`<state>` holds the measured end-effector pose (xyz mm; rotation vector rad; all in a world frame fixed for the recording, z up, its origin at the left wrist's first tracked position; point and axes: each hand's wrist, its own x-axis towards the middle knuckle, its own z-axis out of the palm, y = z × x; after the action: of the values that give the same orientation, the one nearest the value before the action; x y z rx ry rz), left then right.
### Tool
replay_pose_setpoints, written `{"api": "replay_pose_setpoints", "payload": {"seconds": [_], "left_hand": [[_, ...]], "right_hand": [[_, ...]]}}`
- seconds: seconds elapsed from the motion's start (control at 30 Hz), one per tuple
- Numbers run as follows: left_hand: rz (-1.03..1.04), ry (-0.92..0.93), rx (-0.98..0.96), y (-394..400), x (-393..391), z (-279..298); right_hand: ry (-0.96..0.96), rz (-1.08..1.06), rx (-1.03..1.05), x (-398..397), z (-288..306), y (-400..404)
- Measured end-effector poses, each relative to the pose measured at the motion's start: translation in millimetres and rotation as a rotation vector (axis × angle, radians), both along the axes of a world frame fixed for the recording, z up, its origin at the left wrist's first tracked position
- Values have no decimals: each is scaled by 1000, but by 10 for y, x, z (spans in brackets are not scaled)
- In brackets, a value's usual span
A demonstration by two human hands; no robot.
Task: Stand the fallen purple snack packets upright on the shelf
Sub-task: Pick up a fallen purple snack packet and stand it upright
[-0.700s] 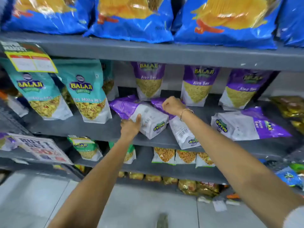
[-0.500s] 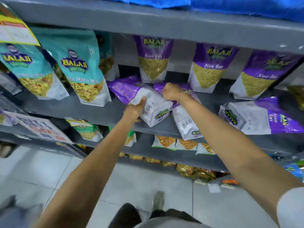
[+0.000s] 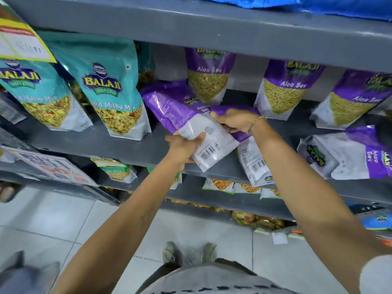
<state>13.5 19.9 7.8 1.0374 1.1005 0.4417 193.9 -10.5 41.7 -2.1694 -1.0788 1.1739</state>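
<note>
At a grey shop shelf (image 3: 127,143), my left hand (image 3: 183,148) grips the white lower end of a purple snack packet (image 3: 191,122), thumb on its back near the barcode, while my right hand (image 3: 235,120) closes on its right edge. The packet tilts, purple top toward the far left, lifted off the shelf. Just right, a 2nd fallen packet (image 3: 253,162) lies overhanging the near edge; a 3rd (image 3: 343,154) lies flat farther right. 3 upright Aloo Sev packets (image 3: 209,81) stand behind.
</note>
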Motion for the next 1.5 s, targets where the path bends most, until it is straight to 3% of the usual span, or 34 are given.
{"api": "replay_pose_setpoints", "payload": {"seconds": [0.1, 0.2, 0.3, 0.5, 0.6, 0.77, 0.97, 1.1, 1.2, 1.27, 1.43, 1.5], "left_hand": [[-41, 31, 153, 97, -61, 50], [-91, 29, 424, 289, -146, 137], [-197, -4, 559, 514, -168, 212], [-160, -2, 686, 927, 40, 289], [-176, 94, 677, 963, 87, 199], [79, 154, 824, 427, -36, -151], [-162, 111, 857, -77, 54, -374], [-130, 152, 826, -5, 108, -429], [-37, -16, 611, 187, 158, -375], [15, -44, 603, 404, 175, -341], [-106, 113, 641, 833, 92, -348], [-215, 138, 640, 986, 55, -347]], "right_hand": [[92, 48, 48, 126, 83, -44], [211, 107, 128, 190, 141, -57], [276, 83, 297, 148, 96, -19], [140, -198, 584, -63, -16, 133], [53, -242, 561, -131, -140, 199], [-15, -208, 575, -115, -166, 233], [203, -168, 574, -132, -201, 187], [178, -161, 604, -254, -185, 72], [58, -161, 620, -503, -284, -80], [36, -195, 627, -627, -359, -160], [-147, -339, 656, -396, -417, -61], [-92, -356, 674, -259, -441, 9]]}}
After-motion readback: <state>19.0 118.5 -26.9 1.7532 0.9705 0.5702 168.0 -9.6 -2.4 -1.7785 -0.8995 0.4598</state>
